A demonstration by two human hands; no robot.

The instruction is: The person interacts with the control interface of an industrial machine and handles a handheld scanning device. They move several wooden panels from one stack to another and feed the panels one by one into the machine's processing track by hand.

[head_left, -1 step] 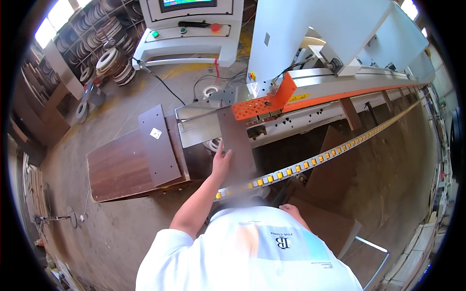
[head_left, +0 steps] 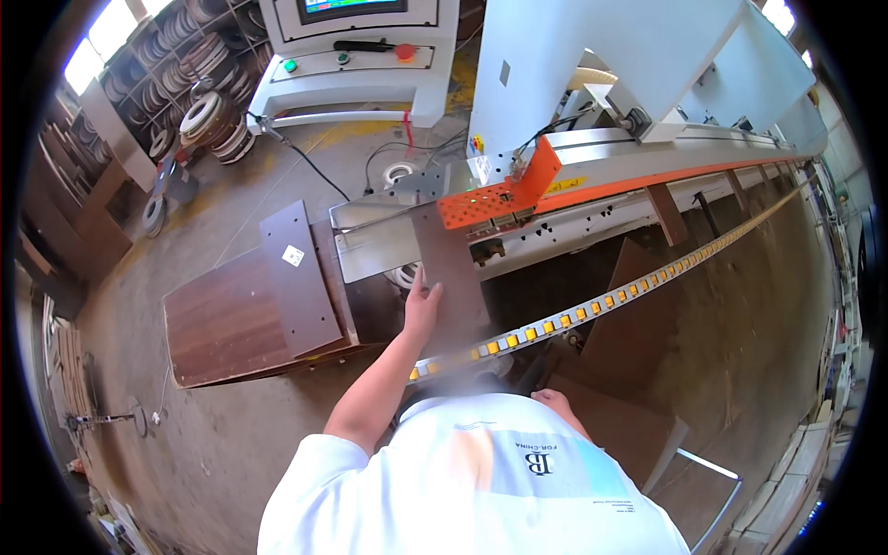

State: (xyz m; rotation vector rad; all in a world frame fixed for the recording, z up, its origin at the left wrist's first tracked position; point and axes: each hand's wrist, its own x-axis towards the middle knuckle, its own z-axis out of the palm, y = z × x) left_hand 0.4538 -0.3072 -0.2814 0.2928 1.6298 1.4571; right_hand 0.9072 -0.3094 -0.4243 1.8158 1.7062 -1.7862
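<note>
My left hand point(head_left: 423, 310) is closed on the left edge of a narrow brown panel point(head_left: 449, 268), thumb on its upper face and a finger reaching along the edge. The panel's far end lies beside the perforated orange guard point(head_left: 490, 202) of a long machine. Its near end reaches the roller rail point(head_left: 546, 327) with yellow rollers. Left of the panel is a shiny metal plate point(head_left: 375, 250). My right hand point(head_left: 555, 400) is low at my right side, near a large brown board point(head_left: 615, 421). My shirt partly covers it, and its grip cannot be made out.
A brown panel with a white label point(head_left: 301, 287) lies on a stack of wood-grain boards point(head_left: 231, 319) at left. Beyond stands a control console point(head_left: 347, 69) with a cable. White machine housing point(head_left: 527, 74) rises at the back right. Edging rolls point(head_left: 217, 116) are piled far left.
The whole scene sits very slightly further left in the view. Both hands and the brown panel otherwise hold the same positions.
</note>
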